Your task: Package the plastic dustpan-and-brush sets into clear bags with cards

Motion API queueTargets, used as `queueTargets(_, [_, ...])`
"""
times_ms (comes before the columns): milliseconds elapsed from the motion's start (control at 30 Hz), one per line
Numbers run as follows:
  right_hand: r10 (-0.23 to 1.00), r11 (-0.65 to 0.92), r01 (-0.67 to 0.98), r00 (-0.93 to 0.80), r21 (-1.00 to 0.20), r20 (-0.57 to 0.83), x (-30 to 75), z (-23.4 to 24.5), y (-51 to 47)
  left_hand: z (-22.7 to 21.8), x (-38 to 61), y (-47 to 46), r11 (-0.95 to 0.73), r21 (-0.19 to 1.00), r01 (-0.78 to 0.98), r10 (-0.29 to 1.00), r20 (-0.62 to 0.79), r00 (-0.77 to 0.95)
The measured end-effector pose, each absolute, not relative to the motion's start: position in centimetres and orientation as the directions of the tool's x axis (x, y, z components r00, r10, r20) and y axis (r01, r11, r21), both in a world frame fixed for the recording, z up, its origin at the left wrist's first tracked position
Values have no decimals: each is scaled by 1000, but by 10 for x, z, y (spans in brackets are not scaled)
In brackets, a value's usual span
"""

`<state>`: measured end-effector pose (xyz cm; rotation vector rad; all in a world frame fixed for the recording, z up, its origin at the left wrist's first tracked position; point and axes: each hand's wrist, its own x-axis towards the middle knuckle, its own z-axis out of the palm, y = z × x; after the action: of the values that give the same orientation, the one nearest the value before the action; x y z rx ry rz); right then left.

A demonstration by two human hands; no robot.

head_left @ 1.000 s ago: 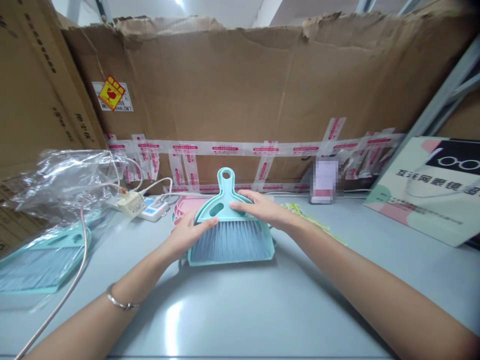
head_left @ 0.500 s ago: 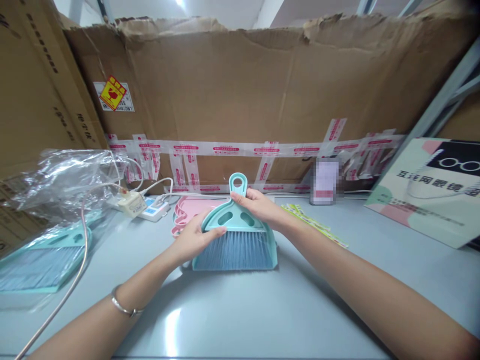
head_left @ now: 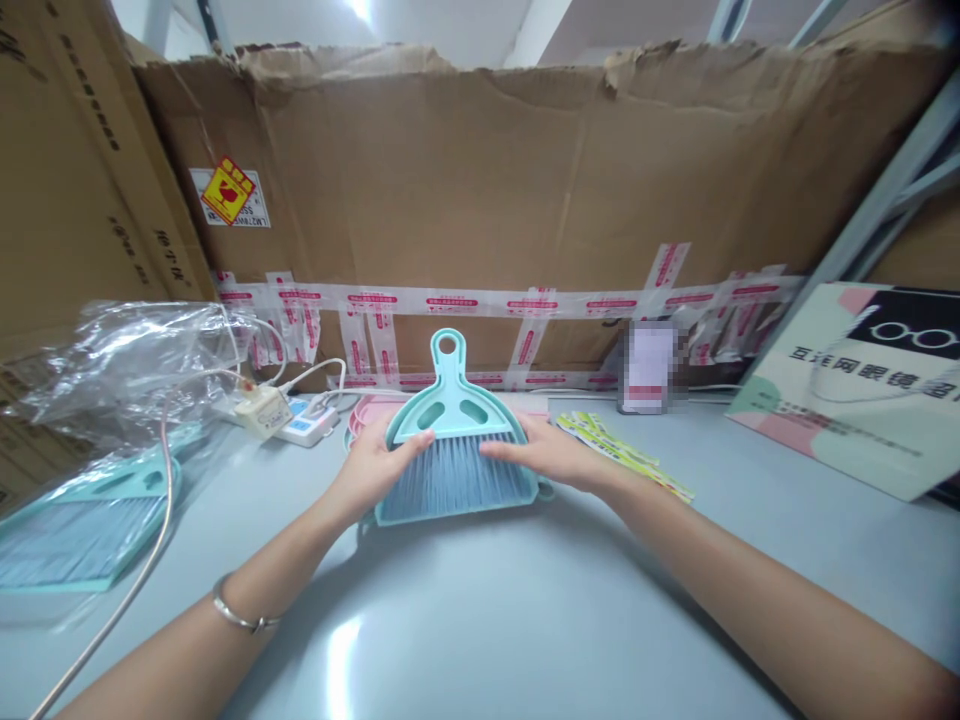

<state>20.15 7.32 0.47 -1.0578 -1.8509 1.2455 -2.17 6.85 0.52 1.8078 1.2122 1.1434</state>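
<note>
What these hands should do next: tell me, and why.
With the right hand, probably slide the thumb up onto the teal plastic brush body: it lies over the thin blue bristles and could bend them; the left hand holds the opposite side.

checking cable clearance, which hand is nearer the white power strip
Left. The left hand is right of the power strip, holding the dustpan by one side; the right hand, farther right, holds the other.

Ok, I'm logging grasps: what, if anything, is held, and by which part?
The teal dustpan-and-brush set, by its two sides: left hand at its left edge, right hand at its right.
</note>
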Motion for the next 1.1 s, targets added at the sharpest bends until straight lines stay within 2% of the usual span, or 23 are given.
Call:
queueTargets(67, [826,258,380,-563,-888,-1,231,6,72,6,-23,69,-318,888,332,947,281,154])
queueTargets(100, [833,249,458,-551,-854,-53,249,6,73,6,-23,69,-309,896,321,951,280,132])
queueTargets(133, [896,219,548,-441,-808,-56,267,6,77,7,-24,70,-307,900,310,952,285,114])
queueTargets(167, [970,154,663,-243,-733,-16,286,4,82,7,-25,71,-310,902,300,951,293,102])
queueTargets(200, [998,49,784,-60,-619,3,303,2,87,7,-26,71,-310,904,293,951,296,92])
queueTargets(233, [999,-32,832,39,-554,1,317,-2,92,7,-26,72,-306,907,291,952,294,85])
queueTargets(300, [988,-152,880,144,-451,-52,338,-11,100,8,-26,71,-290,911,294,957,277,87])
queueTargets(433, [968,-241,905,195,-351,-160,350,-26,102,8,-23,67,-298,897,325,954,276,113])
queueTargets(567, [958,-268,905,214,-330,-190,355,-31,101,4,-21,67,-331,870,366,944,306,126])
queueTargets(833, [957,-281,878,225,-389,-184,366,-34,103,1,-23,71,-341,862,375,940,302,162])
queueTargets(1100, [961,-244,829,275,-503,-13,364,-22,104,-1,-23,73,-299,886,355,954,273,123])
